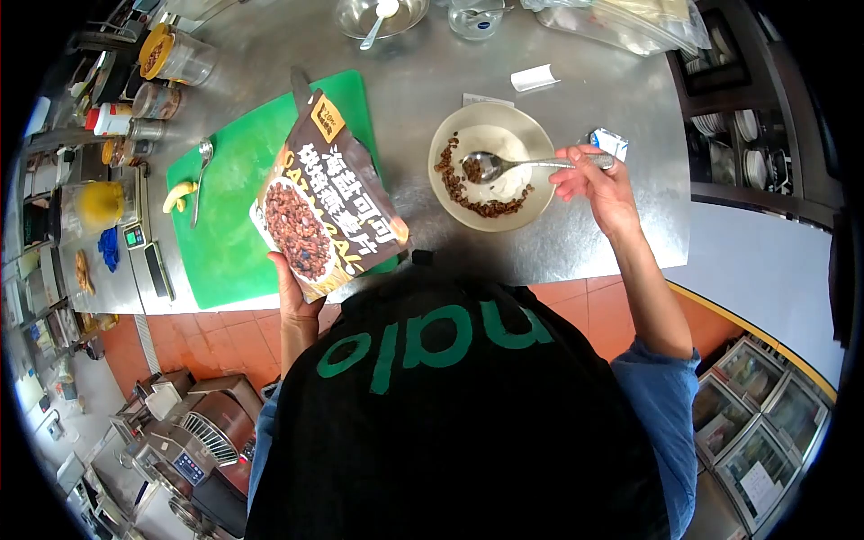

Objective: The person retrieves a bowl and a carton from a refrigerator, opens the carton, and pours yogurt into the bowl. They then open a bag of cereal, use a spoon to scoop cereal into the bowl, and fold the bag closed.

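Note:
A brown cereal bag (333, 198) is tilted over the green cutting board, with my left hand (292, 292) closed on its lower edge. My right hand (598, 187) pinches the handle of a metal spoon (486, 167). The spoon's head is over a cream-coloured bowl (538, 205) and carries some brown cereal. Inside the bowl, white yogurt (504, 144) has brown cereal (490, 207) in a curved band along its left and lower sides.
Left of the bag, the green board (220, 243) bears a banana piece (180, 195) and a small spoon (202, 180). A metal bowl (405, 16), a glass jar (477, 22) and a plastic container (612, 27) stand at the back. Jars (184, 58) line the left.

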Available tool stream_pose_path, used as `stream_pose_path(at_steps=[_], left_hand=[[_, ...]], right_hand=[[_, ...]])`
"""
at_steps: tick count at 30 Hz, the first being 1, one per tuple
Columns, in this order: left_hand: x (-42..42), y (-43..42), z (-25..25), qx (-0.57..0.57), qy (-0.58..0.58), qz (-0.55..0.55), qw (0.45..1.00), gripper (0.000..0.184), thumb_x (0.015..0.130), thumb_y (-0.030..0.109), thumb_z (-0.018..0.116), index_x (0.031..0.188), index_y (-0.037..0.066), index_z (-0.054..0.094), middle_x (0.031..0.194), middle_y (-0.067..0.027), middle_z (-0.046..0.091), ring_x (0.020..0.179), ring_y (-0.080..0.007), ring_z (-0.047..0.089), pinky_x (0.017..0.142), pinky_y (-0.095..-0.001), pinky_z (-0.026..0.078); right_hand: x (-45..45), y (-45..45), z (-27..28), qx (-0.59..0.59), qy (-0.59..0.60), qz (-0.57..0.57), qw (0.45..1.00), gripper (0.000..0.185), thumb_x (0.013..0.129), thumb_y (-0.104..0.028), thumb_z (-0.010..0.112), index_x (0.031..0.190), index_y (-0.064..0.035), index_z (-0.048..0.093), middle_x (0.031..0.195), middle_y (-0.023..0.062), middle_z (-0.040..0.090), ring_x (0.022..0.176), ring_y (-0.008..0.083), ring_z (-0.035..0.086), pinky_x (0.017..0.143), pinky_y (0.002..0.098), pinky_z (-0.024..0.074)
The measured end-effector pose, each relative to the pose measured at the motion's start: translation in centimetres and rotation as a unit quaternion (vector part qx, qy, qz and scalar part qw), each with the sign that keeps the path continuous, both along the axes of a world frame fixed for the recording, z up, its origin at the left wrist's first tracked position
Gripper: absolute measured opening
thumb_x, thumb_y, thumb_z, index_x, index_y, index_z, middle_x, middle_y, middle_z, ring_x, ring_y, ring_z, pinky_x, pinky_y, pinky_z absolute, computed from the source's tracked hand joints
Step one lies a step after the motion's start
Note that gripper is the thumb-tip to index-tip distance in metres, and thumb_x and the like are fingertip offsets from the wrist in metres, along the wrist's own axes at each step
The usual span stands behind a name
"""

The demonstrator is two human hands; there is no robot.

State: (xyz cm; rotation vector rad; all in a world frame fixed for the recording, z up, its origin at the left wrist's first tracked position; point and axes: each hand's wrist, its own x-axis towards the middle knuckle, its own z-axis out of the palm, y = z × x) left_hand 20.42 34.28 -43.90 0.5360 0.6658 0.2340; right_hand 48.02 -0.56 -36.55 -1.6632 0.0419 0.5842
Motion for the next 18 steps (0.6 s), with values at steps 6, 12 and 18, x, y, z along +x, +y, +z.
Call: stream_pose_path(at_steps=[6, 12, 18], left_hand=[[0.0, 0.2, -0.1, 0.001, 0.001, 0.003, 1.0, 0.087, 0.077, 0.064, 0.054, 0.139, 0.008, 0.031, 0.135, -0.0094, 0.044, 0.119, -0.0273, 0.047, 0.1, -0.0432, 0.04], [-0.6, 0.4, 0.1, 0.008, -0.005, 0.017, 1.0, 0.088, 0.076, 0.064, 0.055, 0.139, 0.008, 0.03, 0.137, -0.0094, 0.042, 0.121, -0.0276, 0.045, 0.101, -0.0435, 0.039], [-0.8, 0.3, 0.0, 0.003, -0.008, 0.016, 1.0, 0.088, 0.076, 0.064, 0.055, 0.14, 0.008, 0.029, 0.138, -0.0094, 0.04, 0.122, -0.028, 0.044, 0.102, -0.0443, 0.037]], right_hand=[[0.7, 3.5, 1.3, -0.029, -0.043, 0.029, 0.998, 0.028, 0.092, -0.022, 0.054, 0.101, 0.0044, 0.059, 0.072, 0.0156, 0.066, 0.058, 0.0168, 0.063, 0.054, 0.0253, 0.0496], [0.6, 6.3, 0.9, -0.044, -0.053, -0.002, 0.998, 0.027, 0.091, -0.023, 0.056, 0.094, 0.0034, 0.058, 0.071, 0.0161, 0.066, 0.056, 0.0171, 0.063, 0.052, 0.0245, 0.0498], [1.1, 7.5, 2.1, -0.018, -0.082, -0.003, 0.996, 0.029, 0.09, -0.025, 0.059, 0.091, 0.004, 0.057, 0.069, 0.0157, 0.065, 0.055, 0.017, 0.063, 0.051, 0.0244, 0.0505]])
